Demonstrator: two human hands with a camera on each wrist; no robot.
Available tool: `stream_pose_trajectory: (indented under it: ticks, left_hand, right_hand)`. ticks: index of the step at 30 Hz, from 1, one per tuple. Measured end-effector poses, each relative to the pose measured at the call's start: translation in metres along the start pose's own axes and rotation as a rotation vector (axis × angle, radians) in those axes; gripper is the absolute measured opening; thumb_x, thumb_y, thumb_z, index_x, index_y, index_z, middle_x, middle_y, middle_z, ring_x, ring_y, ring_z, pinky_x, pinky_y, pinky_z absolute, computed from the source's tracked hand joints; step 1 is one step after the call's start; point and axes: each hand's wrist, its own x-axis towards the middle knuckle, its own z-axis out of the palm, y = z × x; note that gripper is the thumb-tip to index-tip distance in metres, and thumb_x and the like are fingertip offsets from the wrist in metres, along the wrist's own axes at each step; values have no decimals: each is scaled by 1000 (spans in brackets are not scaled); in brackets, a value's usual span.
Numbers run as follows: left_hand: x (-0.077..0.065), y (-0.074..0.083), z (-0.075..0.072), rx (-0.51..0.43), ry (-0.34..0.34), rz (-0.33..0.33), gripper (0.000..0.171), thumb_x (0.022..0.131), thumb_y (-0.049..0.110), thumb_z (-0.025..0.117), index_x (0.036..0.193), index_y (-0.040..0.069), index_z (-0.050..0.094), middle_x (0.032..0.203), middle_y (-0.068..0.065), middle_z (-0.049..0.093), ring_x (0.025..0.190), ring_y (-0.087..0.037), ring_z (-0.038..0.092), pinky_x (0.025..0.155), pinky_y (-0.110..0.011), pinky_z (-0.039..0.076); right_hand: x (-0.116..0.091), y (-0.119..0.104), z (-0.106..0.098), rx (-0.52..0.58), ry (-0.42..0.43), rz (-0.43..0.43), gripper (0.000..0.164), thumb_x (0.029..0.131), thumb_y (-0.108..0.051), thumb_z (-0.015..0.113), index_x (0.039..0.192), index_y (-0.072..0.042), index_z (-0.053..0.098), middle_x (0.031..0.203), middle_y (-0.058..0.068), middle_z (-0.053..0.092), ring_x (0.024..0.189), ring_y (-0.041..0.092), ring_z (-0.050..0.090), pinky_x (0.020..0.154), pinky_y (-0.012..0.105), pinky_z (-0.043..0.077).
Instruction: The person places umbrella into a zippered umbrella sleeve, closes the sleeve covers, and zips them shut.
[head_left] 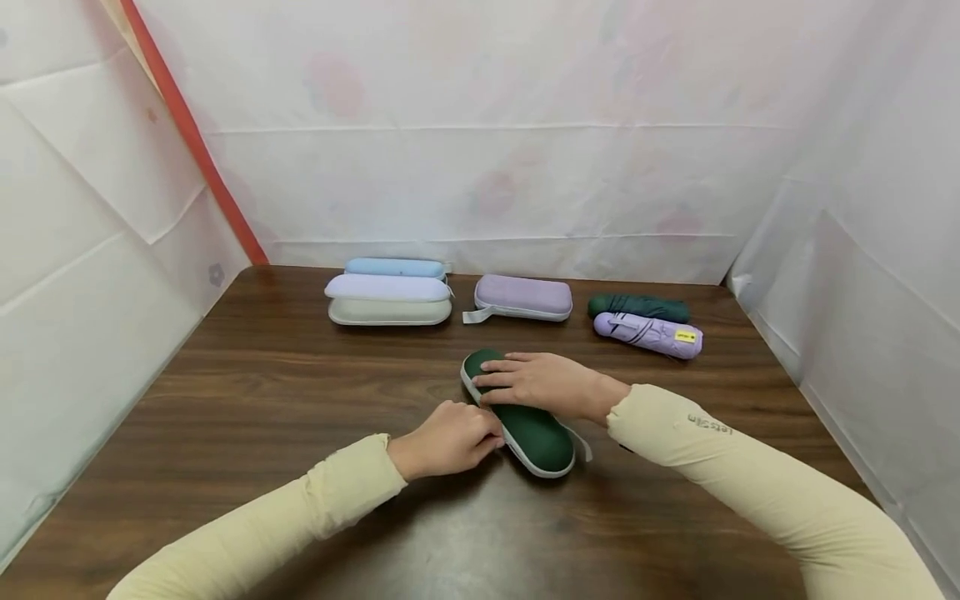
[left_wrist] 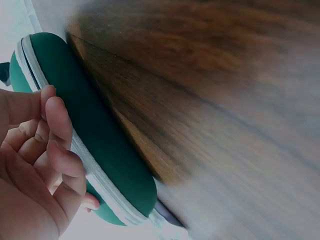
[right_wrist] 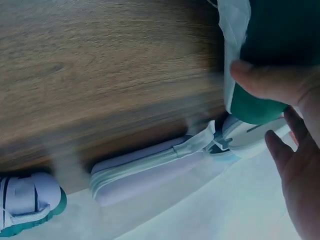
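A green zip-up case [head_left: 536, 437] with a pale zipper band lies slantwise on the table. My right hand [head_left: 543, 383] rests across its top, fingers fairly straight and pointing left; in the right wrist view the thumb [right_wrist: 270, 82] lies on the green shell. At the case's left side, my left hand [head_left: 453, 437] pinches at the zipper with thumb and index finger. The left wrist view has these fingertips [left_wrist: 48, 92] right on the zipper band [left_wrist: 95, 170]; the pull itself is hidden. Above them, a dark slit shows between the zipper's two edges. A pale strap sticks out on the right.
Along the back lie a light blue case [head_left: 393, 267], a pale lavender case [head_left: 386, 288] over a whitish one [head_left: 390, 313], and a purple case [head_left: 523, 296] with a strap. Two folded umbrellas, dark green [head_left: 645, 307] and lilac [head_left: 648, 333], lie at back right. Cloth walls surround the table.
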Motion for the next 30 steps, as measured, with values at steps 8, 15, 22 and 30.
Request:
stream_pose_trajectory:
  ticks: [8, 15, 22, 30]
  left_hand:
    - [-5, -2, -1, 5, 0, 8, 14, 90, 15, 64, 76, 16, 68, 66, 10, 59, 57, -6, 55, 48, -26, 41]
    - [-10, -3, -2, 17, -6, -4, 16, 88, 16, 66, 72, 17, 66, 63, 11, 54, 56, -6, 53, 48, -27, 40]
    - [-15, -7, -7, 29, 12, -19, 22, 87, 15, 67, 66, 20, 59, 59, 12, 49, 55, -7, 52, 48, -28, 40]
    - [-24, -13, -11, 62, 21, -43, 21, 87, 16, 68, 67, 19, 60, 60, 12, 51, 57, -7, 54, 47, -30, 41]
  right_hand:
    - [-5, 10, -4, 111, -7, 72, 59, 81, -4, 74, 135, -16, 54, 144, 6, 45, 135, 22, 37, 108, 42, 29]
    - [-11, 19, -2, 182, -15, 122, 77, 63, -27, 90, 133, -18, 58, 136, 6, 53, 128, 26, 44, 105, 39, 33]
    - [-19, 25, 1, 242, 5, 175, 75, 60, -34, 90, 128, -17, 62, 126, 7, 58, 116, 23, 50, 94, 37, 44]
    - [-22, 27, 8, 280, 29, 233, 73, 62, -40, 88, 126, -12, 64, 116, 11, 58, 105, 25, 51, 87, 38, 46]
